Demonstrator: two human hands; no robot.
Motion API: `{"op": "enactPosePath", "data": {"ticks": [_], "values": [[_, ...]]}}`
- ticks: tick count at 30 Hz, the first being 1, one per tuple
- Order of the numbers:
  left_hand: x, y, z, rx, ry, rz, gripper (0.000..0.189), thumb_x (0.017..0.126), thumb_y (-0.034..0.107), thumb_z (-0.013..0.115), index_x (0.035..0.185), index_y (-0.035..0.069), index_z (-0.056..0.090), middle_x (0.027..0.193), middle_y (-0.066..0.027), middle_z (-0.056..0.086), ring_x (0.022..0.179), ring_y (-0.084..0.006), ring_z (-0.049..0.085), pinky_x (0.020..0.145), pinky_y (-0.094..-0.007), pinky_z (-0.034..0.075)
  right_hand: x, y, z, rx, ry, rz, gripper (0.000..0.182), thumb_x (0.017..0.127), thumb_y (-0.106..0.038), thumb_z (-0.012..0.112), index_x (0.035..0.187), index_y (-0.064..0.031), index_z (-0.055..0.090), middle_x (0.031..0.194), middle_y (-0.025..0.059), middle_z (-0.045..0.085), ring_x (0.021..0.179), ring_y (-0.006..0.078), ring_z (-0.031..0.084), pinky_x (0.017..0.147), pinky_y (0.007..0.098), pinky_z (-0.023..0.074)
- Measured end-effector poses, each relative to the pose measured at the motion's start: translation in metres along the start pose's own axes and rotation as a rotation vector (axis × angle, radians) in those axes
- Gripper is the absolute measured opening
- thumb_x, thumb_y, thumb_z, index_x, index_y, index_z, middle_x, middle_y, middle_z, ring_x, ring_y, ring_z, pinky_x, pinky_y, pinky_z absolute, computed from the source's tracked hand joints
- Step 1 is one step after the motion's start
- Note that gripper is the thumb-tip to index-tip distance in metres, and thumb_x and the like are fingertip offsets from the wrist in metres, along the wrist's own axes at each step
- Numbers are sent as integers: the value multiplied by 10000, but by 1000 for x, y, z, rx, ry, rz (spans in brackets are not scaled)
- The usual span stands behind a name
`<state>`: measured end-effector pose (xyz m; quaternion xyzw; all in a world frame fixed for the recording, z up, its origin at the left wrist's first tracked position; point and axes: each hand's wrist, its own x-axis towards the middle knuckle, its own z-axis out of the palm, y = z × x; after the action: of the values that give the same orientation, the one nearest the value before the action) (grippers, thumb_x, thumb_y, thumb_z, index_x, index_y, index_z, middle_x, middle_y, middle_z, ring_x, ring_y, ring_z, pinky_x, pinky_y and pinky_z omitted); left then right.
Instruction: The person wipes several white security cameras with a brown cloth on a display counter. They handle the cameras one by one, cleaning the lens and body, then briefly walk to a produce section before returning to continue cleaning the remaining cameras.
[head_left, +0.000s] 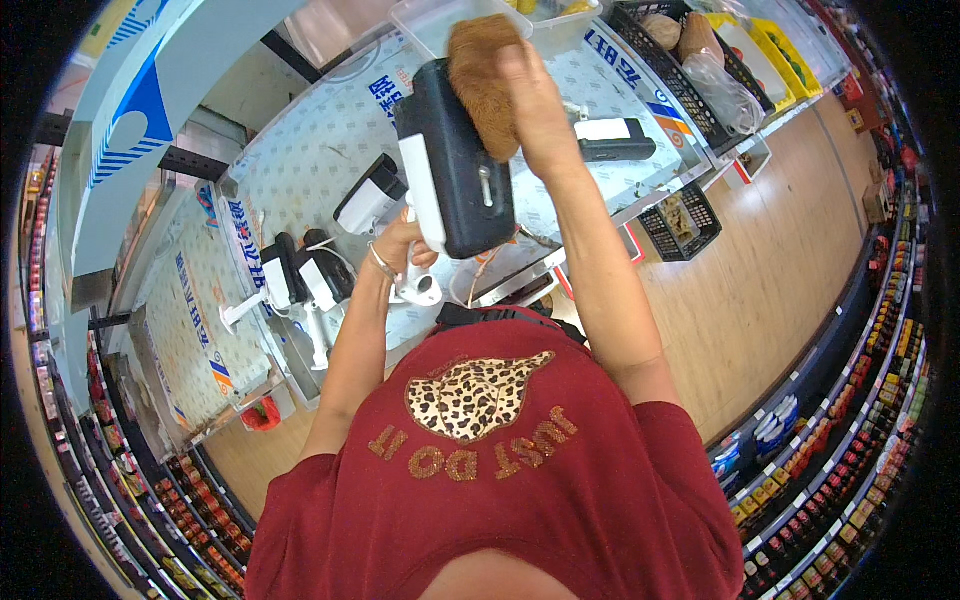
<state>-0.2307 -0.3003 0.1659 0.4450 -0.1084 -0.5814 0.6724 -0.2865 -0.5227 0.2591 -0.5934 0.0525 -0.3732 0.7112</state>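
Observation:
My left hand (401, 241) grips the white bracket (416, 279) of a black-and-white security camera (469, 187), which is raised above a metal-topped counter. In my right hand (536, 105) is a brown cloth (484, 82), pressed against the upper right part of the black housing. Behind the raised one, a similar camera (371, 196) lies on the counter. Two more, one (283, 274) beside the other (326, 270), lie at the left with white brackets attached. Another black-and-white unit (615, 140) rests to the right of my right wrist.
The film-covered counter (300, 180) bears printed writing. Clear plastic tubs (427, 22) stand at its far edge. Black crates (652, 75) and yellow trays (784, 60) hold produce at the upper right. A black basket (682, 225) sits lower, beside the counter. Stocked shelves curve along both sides.

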Motion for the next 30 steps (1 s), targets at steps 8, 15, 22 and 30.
{"op": "enactPosePath", "data": {"ticks": [8, 15, 22, 30], "values": [[9, -12, -38, -158, -160, 129, 418, 775, 391, 566, 488, 169, 358, 377, 57, 273, 296, -92, 286, 324, -228, 217, -60, -12, 17, -341, -265, 156, 432, 884, -326, 473, 1194, -26, 460, 1056, 219, 574, 1017, 346, 545, 866, 345, 414], [-3, 25, -37, -175, 332, 315, 233, 862, 184, 488, 646, 150, 407, 454, 50, 315, 340, -73, 290, 341, -225, 249, -140, 50, -83, -916, -59, 534, 374, 856, -337, 478, 1132, -95, 545, 1006, 216, 591, 956, 378, 554, 813, 389, 441], [4, -26, -73, 374, 835, 167, 175, 700, 176, 673, 688, 63, 541, 486, -7, 467, 360, -114, 436, 323, -277, 332, -192, 68, -193, -491, 515, 515, 462, 908, -304, 440, 1212, 45, 451, 1159, 170, 530, 1005, 243, 532, 868, 328, 419], [54, -87, -67, 456, 829, -73, 146, 686, 128, 642, 745, 6, 588, 509, -60, 500, 337, -154, 445, 302, -317, 344, -241, 65, -203, -345, 593, 608, 509, 918, -349, 433, 1279, 6, 378, 1218, 139, 474, 1065, 245, 502, 861, 349, 445]]}}
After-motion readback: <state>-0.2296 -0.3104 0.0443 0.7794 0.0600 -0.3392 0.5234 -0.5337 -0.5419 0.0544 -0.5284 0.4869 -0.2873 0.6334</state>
